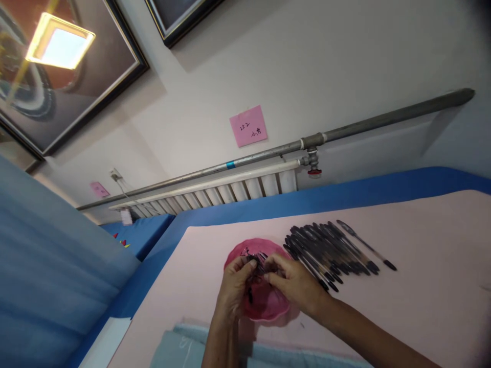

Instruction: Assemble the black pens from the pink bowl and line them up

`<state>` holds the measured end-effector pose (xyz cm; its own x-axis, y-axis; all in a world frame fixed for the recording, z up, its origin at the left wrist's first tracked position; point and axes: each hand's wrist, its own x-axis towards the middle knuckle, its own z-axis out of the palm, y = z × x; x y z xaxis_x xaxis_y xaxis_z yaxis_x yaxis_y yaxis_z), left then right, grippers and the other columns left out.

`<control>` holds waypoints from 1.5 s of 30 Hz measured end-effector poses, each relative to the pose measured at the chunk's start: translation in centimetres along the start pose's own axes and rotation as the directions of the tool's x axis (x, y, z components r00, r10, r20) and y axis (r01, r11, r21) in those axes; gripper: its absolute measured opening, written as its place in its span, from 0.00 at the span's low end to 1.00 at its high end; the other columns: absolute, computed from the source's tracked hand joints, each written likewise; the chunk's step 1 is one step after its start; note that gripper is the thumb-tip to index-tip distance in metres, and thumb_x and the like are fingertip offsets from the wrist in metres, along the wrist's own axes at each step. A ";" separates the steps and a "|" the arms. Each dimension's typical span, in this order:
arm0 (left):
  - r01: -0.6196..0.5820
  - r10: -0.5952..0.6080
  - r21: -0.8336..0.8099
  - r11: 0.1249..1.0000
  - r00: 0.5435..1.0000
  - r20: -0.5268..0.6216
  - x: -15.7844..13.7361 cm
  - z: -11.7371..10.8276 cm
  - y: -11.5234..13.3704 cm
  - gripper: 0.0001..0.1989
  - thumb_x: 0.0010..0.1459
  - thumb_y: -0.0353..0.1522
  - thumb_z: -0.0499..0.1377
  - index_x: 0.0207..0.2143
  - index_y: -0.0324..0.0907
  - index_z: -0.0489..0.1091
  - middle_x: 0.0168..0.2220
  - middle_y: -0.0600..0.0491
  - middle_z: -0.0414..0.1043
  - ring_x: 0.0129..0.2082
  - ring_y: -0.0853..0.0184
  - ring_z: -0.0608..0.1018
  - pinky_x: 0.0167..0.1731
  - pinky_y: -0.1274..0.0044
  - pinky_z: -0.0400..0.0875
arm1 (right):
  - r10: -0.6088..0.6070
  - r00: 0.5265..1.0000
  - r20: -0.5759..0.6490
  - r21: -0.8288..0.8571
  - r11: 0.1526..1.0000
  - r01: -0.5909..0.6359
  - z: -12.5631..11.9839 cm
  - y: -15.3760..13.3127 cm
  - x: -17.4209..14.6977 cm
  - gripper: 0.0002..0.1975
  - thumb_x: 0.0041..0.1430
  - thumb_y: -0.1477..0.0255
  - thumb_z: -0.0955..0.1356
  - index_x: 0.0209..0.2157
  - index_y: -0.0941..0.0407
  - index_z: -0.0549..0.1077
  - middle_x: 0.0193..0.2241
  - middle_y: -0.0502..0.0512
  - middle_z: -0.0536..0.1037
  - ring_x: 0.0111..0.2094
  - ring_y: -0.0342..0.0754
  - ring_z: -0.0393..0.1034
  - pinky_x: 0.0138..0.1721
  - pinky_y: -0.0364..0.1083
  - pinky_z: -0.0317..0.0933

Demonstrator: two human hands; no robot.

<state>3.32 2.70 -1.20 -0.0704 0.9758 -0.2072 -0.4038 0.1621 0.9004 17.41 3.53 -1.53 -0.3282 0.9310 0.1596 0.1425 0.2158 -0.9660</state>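
Observation:
Both hands are together over a pink bowl (264, 305) with a wavy rim. My left hand (235, 283) has its fingers curled and pinched around small dark, shiny pieces whose kind I cannot make out. Close beside it, my right hand (289, 280) pinches with thumb and fingers at the same spot; its fingertips partly hide what they hold. A few small black pieces (250, 295) lie inside the bowl. Right of the bowl, many black-capped pens (326, 250) lie side by side in a slanted bunch. One pen (366, 245) rests a little apart at the bunch's right end.
Pale pink sheeting (429, 286) covers the blue table (345, 191). Light blue cloth (180, 350) lies along the near edge, and a white sheet (107, 342) is at left. Behind stand a radiator (238, 191) and a pipe (268, 153). A blue curtain (49, 266) hangs at left.

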 end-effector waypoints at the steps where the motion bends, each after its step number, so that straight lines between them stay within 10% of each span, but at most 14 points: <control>1: -0.002 0.001 -0.013 1.000 1.000 -0.007 0.0 -0.1 0.1 0.16 0.35 0.34 0.71 0.25 0.36 0.70 0.21 0.56 0.71 0.20 0.74 0.72 0.24 0.81 0.67 | -0.016 1.000 -0.002 -0.012 1.000 0.016 0.0 -0.1 0.0 0.03 0.48 0.76 0.63 0.27 0.55 0.67 0.25 0.49 0.73 0.28 0.45 0.68 0.31 0.43 0.62; 5: -0.092 0.085 -0.037 0.995 0.985 -0.147 0.3 -1.2 0.8 0.18 0.35 0.36 0.70 0.27 0.40 0.66 0.22 0.56 0.72 0.25 0.68 0.76 0.26 0.78 0.70 | -0.118 0.993 -0.005 -0.095 0.989 0.117 -0.2 0.4 0.3 0.05 0.53 0.72 0.63 0.30 0.56 0.69 0.28 0.52 0.75 0.32 0.46 0.69 0.35 0.45 0.62; 12: -0.117 0.209 0.413 0.903 0.960 -0.187 0.3 -3.0 1.6 0.13 0.48 0.42 0.58 0.25 0.42 0.62 0.16 0.62 0.59 0.13 0.77 0.59 0.14 0.82 0.52 | -0.148 0.989 -0.012 -0.212 0.967 0.142 -0.4 1.1 0.4 0.06 0.53 0.75 0.61 0.28 0.56 0.70 0.26 0.51 0.74 0.31 0.46 0.68 0.33 0.44 0.61; 22: -0.020 0.252 0.891 0.453 0.962 -0.106 0.2 -2.1 0.5 0.03 0.45 0.27 0.58 0.22 0.42 0.68 0.23 0.51 0.70 0.30 0.62 0.72 0.34 0.74 0.60 | -0.187 0.982 0.018 -0.303 0.935 0.184 -0.2 1.4 0.4 0.07 0.52 0.77 0.61 0.28 0.56 0.70 0.26 0.51 0.74 0.30 0.46 0.68 0.32 0.44 0.59; 27: 0.052 0.274 0.931 0.361 0.948 -0.159 0.3 -1.1 -0.9 0.06 0.43 0.23 0.57 0.20 0.42 0.66 0.26 0.45 0.72 0.34 0.55 0.73 0.36 0.70 0.59 | -0.208 0.978 0.019 -0.307 0.930 0.203 -0.1 1.5 0.5 0.07 0.52 0.78 0.61 0.27 0.56 0.69 0.26 0.50 0.75 0.30 0.45 0.68 0.32 0.43 0.58; 38: -0.067 0.239 0.765 0.641 0.964 -0.115 0.1 -0.5 0.8 0.06 0.43 0.29 0.62 0.18 0.42 0.66 0.18 0.55 0.63 0.21 0.69 0.66 0.22 0.79 0.56 | -0.192 0.981 -0.019 -0.255 0.950 0.181 -0.1 1.0 0.4 0.08 0.50 0.79 0.62 0.28 0.55 0.71 0.26 0.50 0.76 0.30 0.46 0.69 0.32 0.44 0.61; 42: 0.060 -0.045 0.311 0.948 0.998 -0.053 -0.8 0.0 1.2 0.13 0.43 0.39 0.64 0.26 0.40 0.67 0.20 0.57 0.64 0.14 0.77 0.60 0.13 0.83 0.45 | -0.223 0.974 -0.048 -0.161 0.964 0.213 0.0 0.4 0.2 0.13 0.48 0.81 0.62 0.35 0.56 0.72 0.31 0.52 0.77 0.30 0.45 0.70 0.32 0.44 0.63; 45: 0.172 -0.172 -0.013 0.985 0.985 0.001 -1.1 0.2 1.0 0.19 0.34 0.36 0.70 0.27 0.38 0.67 0.22 0.57 0.67 0.14 0.81 0.60 0.11 0.86 0.41 | -0.322 0.943 -0.088 -0.123 0.943 0.311 -0.1 0.2 0.2 0.14 0.50 0.81 0.62 0.36 0.55 0.73 0.32 0.52 0.77 0.32 0.45 0.71 0.35 0.44 0.64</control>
<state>3.19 1.85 0.05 0.0014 0.9335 -0.3586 -0.4215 0.3257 0.8463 17.52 3.80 -1.71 -0.2734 0.8339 0.4795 0.1471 0.5288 -0.8359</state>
